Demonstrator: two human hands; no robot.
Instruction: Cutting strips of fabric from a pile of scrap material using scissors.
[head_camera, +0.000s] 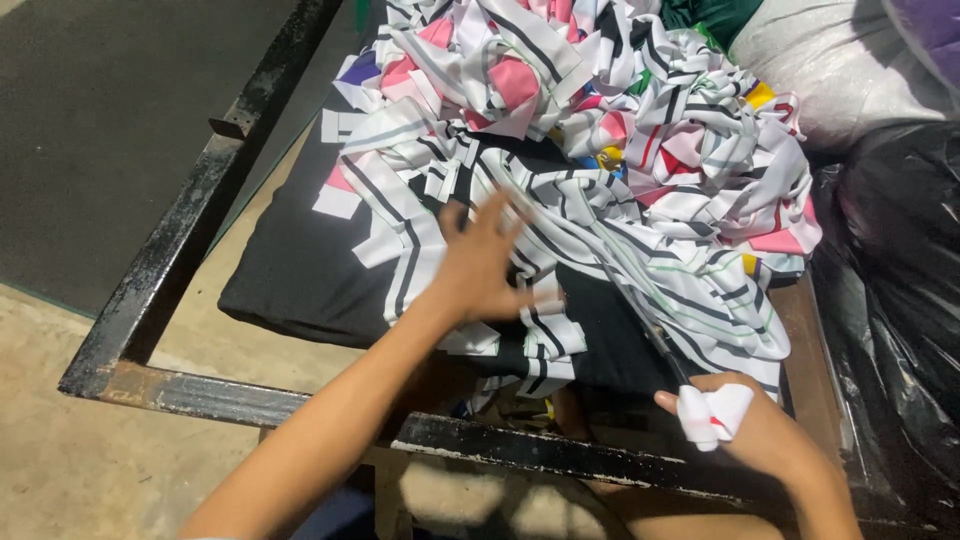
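Note:
A big heap of white fabric strips (600, 130) with black, pink, red and green stripes lies on a black cloth (290, 270). My left hand (478, 262) hovers over the near edge of the heap with fingers spread, touching or just above the strips; it looks blurred. Near the frame's front bar, my right hand (745, 425) is closed on a small folded white fabric piece (712, 412) with a red mark. A dark thin tool (655, 335), perhaps scissors, also runs up from that hand toward the pile.
A rusty black metal frame (190, 230) borders the work surface at left and front. A black plastic bag (890, 300) stands at the right, with a white sack (830, 60) and green cloth (715, 15) behind the heap. Concrete floor lies at lower left.

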